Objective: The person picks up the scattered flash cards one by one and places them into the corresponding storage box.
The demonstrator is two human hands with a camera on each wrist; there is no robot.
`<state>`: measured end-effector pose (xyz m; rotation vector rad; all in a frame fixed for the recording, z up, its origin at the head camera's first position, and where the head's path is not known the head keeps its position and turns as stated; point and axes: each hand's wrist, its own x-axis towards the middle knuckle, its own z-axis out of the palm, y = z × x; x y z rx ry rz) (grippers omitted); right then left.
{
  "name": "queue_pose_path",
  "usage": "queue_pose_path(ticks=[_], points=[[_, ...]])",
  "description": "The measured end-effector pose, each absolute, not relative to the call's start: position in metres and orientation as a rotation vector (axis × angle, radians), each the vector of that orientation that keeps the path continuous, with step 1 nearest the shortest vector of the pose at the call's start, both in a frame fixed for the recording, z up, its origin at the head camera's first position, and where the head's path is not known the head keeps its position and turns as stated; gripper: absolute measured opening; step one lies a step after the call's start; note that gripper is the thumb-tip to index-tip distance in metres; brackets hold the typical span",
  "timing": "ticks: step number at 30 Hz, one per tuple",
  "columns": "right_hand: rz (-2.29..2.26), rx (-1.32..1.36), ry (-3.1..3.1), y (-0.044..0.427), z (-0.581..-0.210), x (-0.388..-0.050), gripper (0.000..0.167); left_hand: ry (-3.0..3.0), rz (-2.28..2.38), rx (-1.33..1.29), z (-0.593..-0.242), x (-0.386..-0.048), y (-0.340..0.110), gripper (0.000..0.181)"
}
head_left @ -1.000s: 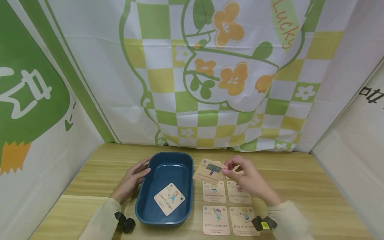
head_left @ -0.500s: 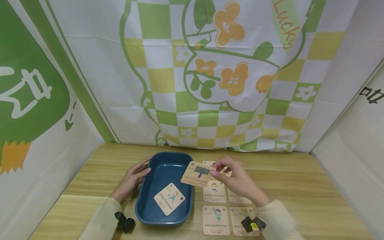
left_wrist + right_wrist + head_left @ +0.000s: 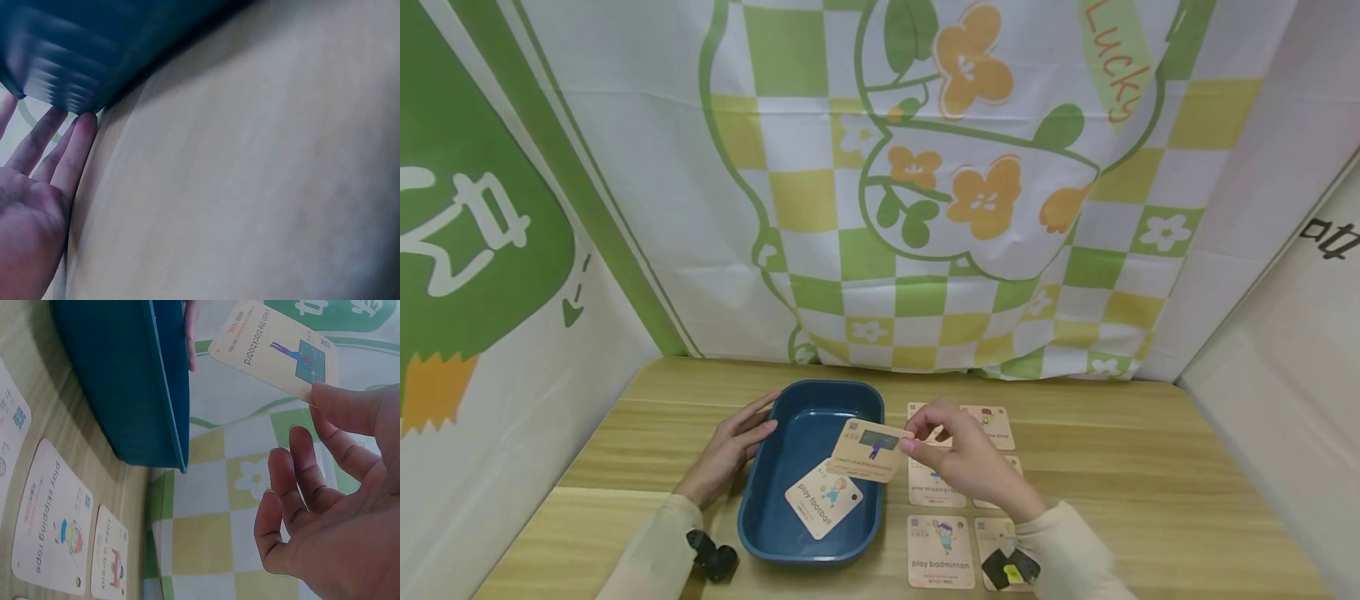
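My right hand [image 3: 966, 458] pinches a "clean the blackboard" card [image 3: 275, 347] by its corner between thumb and forefinger. In the head view that card [image 3: 871, 452] is tilted above the right part of a dark blue tray [image 3: 752, 508]. A "play football" card [image 3: 823, 504] lies inside the tray, its upper corner covered by the held one. My left hand [image 3: 724, 454] rests against the tray's left side. The left wrist view shows the fingers [image 3: 78, 147] of that hand nearly straight, tips touching the tray's outer wall.
Right of the tray, several picture cards lie in rows, among them "play badminton" [image 3: 941, 552], "play skipping rope" [image 3: 53, 525] and "take a break" [image 3: 110, 553]. My right hand and wrist partly hide some. A printed cloth [image 3: 970, 317] hangs behind the wooden table [image 3: 1150, 483].
My right hand has carried the "clean the blackboard" card leftward, from above the rows of cards to over the tray. The left hand and the tray stay in place.
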<state>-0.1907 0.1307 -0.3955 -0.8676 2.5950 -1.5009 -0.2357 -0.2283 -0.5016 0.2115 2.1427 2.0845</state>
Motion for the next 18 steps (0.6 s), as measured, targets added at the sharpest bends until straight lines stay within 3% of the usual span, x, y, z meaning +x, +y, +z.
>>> queue_pose_path(ticks=[18], points=[[-1.446,-0.864,2.572,0.116,-0.414,-0.188,0.007,2.155,2.086,0.208,-0.501,-0.235,-0.228,0.06]])
